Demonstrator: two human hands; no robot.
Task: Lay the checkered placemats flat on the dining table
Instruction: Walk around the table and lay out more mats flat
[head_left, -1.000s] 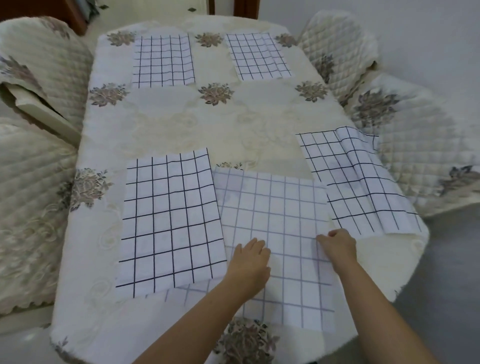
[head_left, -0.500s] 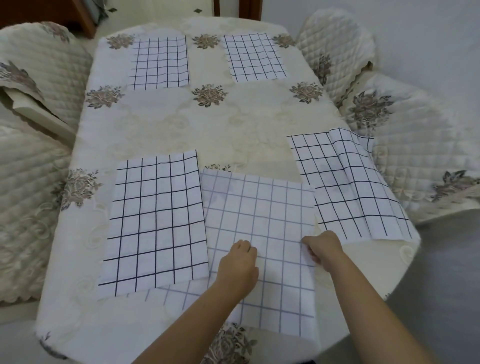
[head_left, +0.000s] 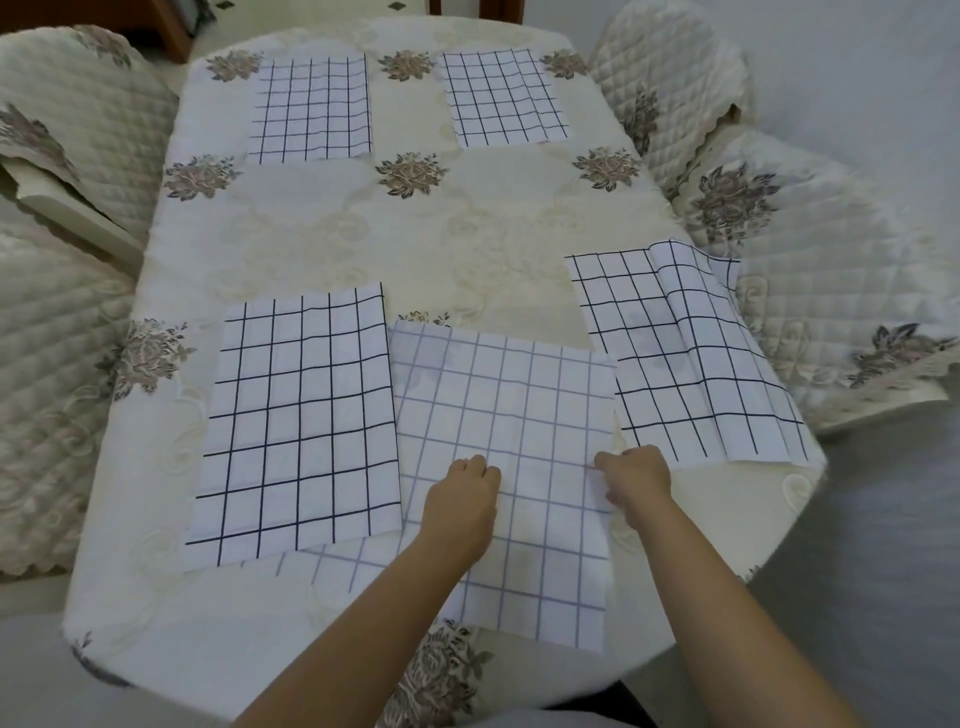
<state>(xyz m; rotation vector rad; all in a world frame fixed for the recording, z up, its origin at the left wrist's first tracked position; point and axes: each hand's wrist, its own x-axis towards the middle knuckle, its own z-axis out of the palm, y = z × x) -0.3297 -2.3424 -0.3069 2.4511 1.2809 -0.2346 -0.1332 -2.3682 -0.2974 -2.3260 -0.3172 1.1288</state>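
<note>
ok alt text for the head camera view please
A person's left hand curls on the middle of a pale-lined checkered placemat and the right hand grips its right edge, on a cream floral dining table. Four dark-lined placemats lie around it, the right one rumpled.

No writing, label, brand or number can be read anywhere in view. The placemats (head_left: 301, 415) carry only a grid of dark lines on white. The cream cloth (head_left: 415, 234) under them shows only flower patterns.
</note>
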